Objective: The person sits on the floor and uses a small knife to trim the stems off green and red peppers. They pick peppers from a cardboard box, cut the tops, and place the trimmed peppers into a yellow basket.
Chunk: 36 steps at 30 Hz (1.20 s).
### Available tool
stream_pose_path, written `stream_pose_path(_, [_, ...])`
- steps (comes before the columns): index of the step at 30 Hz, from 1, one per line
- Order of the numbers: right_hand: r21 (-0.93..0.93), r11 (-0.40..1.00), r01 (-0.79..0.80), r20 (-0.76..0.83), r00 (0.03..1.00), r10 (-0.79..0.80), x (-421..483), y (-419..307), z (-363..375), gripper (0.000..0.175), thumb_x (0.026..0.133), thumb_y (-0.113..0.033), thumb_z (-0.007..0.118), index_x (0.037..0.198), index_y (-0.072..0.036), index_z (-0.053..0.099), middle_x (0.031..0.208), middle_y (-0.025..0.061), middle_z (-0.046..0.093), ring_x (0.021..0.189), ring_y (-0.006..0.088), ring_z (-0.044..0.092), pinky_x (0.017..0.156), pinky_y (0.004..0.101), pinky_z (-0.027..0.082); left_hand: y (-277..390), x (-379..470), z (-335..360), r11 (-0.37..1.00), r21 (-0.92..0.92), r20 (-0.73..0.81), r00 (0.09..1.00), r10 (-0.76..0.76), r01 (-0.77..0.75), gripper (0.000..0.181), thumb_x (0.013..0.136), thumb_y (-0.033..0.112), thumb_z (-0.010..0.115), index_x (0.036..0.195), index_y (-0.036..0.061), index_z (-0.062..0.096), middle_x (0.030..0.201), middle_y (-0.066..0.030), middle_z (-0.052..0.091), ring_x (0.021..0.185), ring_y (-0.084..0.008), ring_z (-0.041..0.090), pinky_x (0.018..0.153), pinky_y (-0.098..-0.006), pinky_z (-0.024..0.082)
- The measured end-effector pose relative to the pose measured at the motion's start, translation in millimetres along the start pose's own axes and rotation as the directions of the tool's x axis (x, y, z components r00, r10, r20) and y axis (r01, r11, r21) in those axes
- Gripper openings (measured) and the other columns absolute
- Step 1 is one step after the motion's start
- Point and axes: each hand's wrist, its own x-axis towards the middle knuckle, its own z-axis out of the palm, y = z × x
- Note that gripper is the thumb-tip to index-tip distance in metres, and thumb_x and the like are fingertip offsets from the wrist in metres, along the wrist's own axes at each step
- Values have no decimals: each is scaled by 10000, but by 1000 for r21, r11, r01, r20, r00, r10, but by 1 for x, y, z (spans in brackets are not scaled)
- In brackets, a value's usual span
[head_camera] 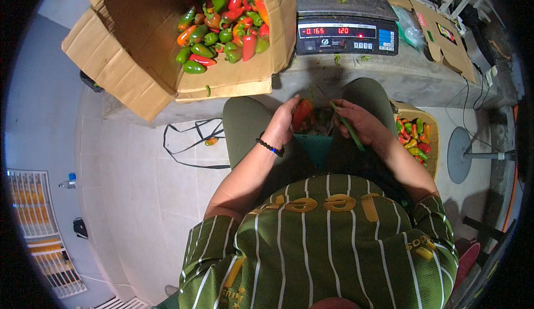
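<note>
Between my knees, my left hand (285, 121) is closed around a red pepper (302, 114). My right hand (358, 121) grips a long, thin green-handled tool (348, 127), perhaps a knife; any blade is too dim to make out. Below the hands is a dark green container (316, 142), its contents in shadow. At the upper left, a large cardboard box (225, 88) lies with its opening towards me and holds many red and green peppers (210, 38). A second cardboard box (434, 142) with peppers (413, 138) stands on the floor beside my right knee.
A digital scale (346, 35) with a lit display sits on the concrete ledge (313, 73), with green scraps around it. Further right are a plastic bag (409, 29) and flattened cardboard (446, 38). A black strap (196, 166) and one pepper (211, 141) lie on the tiled floor; a round stand base (459, 154) is at right.
</note>
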Motion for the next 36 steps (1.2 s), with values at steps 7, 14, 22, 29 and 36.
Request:
stream_pose_path(7, [-14,1000,0,-15,1000,0,-3,-4,5,388,876,-207,490,1223,-71,381,767,37,506,527,104,472,418,213,393,-2,6,-9,1000,25,48,999,-13,12,388,897,414,367,1040,88,522,925,-38,607,783,-163,569,589,-298,423])
stream_pose_path(14, [3,1000,-2,3,1000,2,1,-1,-2,361,885,-227,487,1201,-75,400,783,37,503,555,98,467,426,216,397,-4,10,-12,1000,23,87,996,0,-2,397,901,415,357,1042,80,516,911,-58,605,738,-182,575,539,-302,430])
stream_pose_path(22, [-13,1000,-29,-8,1000,29,1,-4,-1,327,894,-250,475,1180,-99,424,775,30,493,509,85,446,427,206,382,-11,16,-14,1000,-10,86,996,16,-15,363,904,388,370,995,73,525,871,-69,607,705,-193,578,521,-305,434])
stream_pose_path(29, [7,1000,-25,4,1000,25,0,-3,0,325,894,-248,473,1177,-97,422,762,27,486,517,87,442,435,204,382,-2,4,-7,998,61,71,997,16,-20,358,907,373,367,967,62,534,840,-72,610,687,-191,580,515,-298,432])
stream_pose_path(36, [-3,1000,-25,-1,1000,25,-1,-6,3,314,897,-240,468,1177,-103,424,773,36,485,533,91,440,435,204,378,-8,12,-11,1000,-3,75,997,11,-11,356,904,378,375,974,69,538,847,-61,613,694,-186,578,521,-295,429])
